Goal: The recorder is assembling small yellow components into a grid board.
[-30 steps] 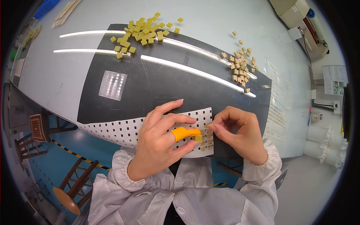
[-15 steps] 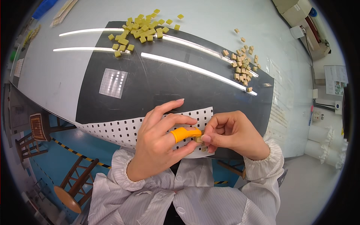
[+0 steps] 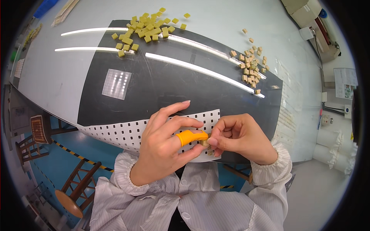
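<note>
A worker in a striped white smock is bending both bare hands to a small block above the right end of a white sheet punctuated with black rectangles. The left hand, an orange finger cover sheathing its forefinger, is clamping the block between forefinger and thumb; its other fingers are fanning out over the sheet. The right hand is pinching the same block from its right side, thumb and bent forefinger together, partly hiding what lies between them. A few small patches are showing beside the fingers at the sheet's right end, too small to make out fully.

Beyond the sheet, toward its left half, plain yellow-green blocks are lying heaped across the far edge of a dark mat. Beyond the sheet's right end, tan-faced blocks are clustering, a few spilling onto the gray worktop. A translucent gridded square is lying just beyond the sheet's left half.

The work is apparently standing partway: the tan-faced cluster is suggesting pieces done, the plain heap is seemingly awaiting its turn, and the block in hand is not yet being released.
</note>
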Demonstrator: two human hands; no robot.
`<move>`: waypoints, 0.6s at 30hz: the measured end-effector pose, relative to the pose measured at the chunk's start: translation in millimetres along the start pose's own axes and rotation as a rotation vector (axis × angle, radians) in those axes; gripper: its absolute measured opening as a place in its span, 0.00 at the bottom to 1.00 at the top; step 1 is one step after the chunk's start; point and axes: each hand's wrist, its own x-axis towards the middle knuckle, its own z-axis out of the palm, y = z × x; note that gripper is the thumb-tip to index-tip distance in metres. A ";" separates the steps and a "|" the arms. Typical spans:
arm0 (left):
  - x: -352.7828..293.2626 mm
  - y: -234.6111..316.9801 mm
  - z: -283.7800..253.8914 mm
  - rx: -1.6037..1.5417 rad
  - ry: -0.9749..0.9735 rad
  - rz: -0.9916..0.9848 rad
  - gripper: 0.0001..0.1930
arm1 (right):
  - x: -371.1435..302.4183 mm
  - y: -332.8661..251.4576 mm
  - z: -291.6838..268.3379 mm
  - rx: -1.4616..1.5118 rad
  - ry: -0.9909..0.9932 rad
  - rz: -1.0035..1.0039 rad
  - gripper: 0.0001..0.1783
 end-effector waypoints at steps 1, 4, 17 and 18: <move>0.0 0.1 -0.1 0.001 -0.001 -0.003 0.12 | -0.1 -0.1 0.3 0.002 0.003 0.001 0.07; 0.1 0.0 -0.2 0.006 -0.002 -0.002 0.12 | -0.3 0.0 0.5 0.001 0.011 0.004 0.07; 0.1 -0.3 1.5 0.013 0.015 -0.006 0.11 | 0.4 6.8 8.4 -0.241 0.060 -0.138 0.10; 0.2 -0.3 0.9 0.006 0.008 -0.009 0.11 | -0.8 5.2 8.1 -0.213 0.098 -0.135 0.11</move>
